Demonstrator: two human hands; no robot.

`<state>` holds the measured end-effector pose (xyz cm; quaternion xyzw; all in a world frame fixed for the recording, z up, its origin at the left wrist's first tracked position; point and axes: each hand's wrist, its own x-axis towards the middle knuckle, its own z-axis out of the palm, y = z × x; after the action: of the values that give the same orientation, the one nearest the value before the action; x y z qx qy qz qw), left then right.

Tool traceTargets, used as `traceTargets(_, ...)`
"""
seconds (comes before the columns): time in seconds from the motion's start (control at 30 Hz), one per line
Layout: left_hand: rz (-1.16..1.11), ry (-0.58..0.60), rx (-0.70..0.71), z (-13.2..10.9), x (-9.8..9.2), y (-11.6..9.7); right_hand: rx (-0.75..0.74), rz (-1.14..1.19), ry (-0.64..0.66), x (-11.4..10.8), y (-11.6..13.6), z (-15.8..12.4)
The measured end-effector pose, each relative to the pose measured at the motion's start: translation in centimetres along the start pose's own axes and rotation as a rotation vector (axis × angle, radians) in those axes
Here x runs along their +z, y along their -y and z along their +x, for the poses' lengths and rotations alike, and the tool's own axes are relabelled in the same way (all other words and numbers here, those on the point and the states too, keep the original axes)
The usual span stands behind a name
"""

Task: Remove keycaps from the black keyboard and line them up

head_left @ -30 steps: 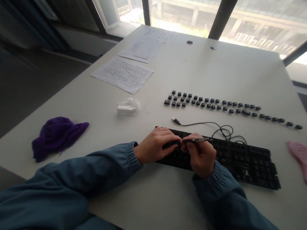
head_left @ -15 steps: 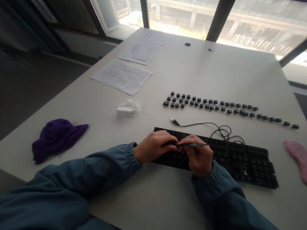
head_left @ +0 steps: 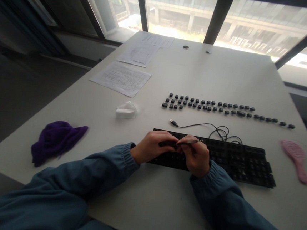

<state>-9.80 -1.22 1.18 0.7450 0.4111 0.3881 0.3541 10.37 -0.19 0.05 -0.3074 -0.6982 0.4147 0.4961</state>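
Observation:
A black keyboard [head_left: 235, 161] lies in front of me, and both hands are over its left part. My right hand [head_left: 197, 159] is closed around a slim, dark pen-like tool [head_left: 191, 142], whose exact kind I cannot make out. The tool's light-coloured end points right, and its other end meets my left fingertips. My left hand [head_left: 150, 146] has its thumb and fingers curled together, with something dark between them that is too unclear to name. Beyond the keyboard, several loose black keycaps [head_left: 240, 113] stand in long rows.
A USB cable [head_left: 195, 124] loops behind the keyboard. On the right lies a pink hairbrush [head_left: 296, 156]. To the left are a white tissue pack [head_left: 126, 110] and a purple cloth [head_left: 57, 140]. Printed sheets [head_left: 123, 78] lie farther back on the white table [head_left: 145, 204].
The right hand's tool has tilted, its outer end now slightly higher and nearer the hand. Both hands remain close together over the keyboard. The whole view has shifted a little.

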Motion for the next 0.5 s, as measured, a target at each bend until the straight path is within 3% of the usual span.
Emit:
traceTargets(0.13, -0.281, 0.037, -0.327, 0.4, -0.4, -0.2, -0.003, 0.007, 0.013, 0.0, 0.1, 0.0)
traceTargets(0.23, -0.392, 0.027, -0.430, 0.9, -1.2, -0.1, -0.003, 0.027, 0.004, 0.0, 0.0, -0.2)
traceTargets(0.37, -0.285, -0.095, -0.307, 2.8, -3.4, 0.0, -0.007, 0.044, 0.003, 0.0, -0.1, -0.2)
traceTargets(0.5, -0.045, -0.203, -0.136, 6.8, -5.0, 1.0, -0.037, 0.054, 0.008, 0.0, 0.0, -0.1)
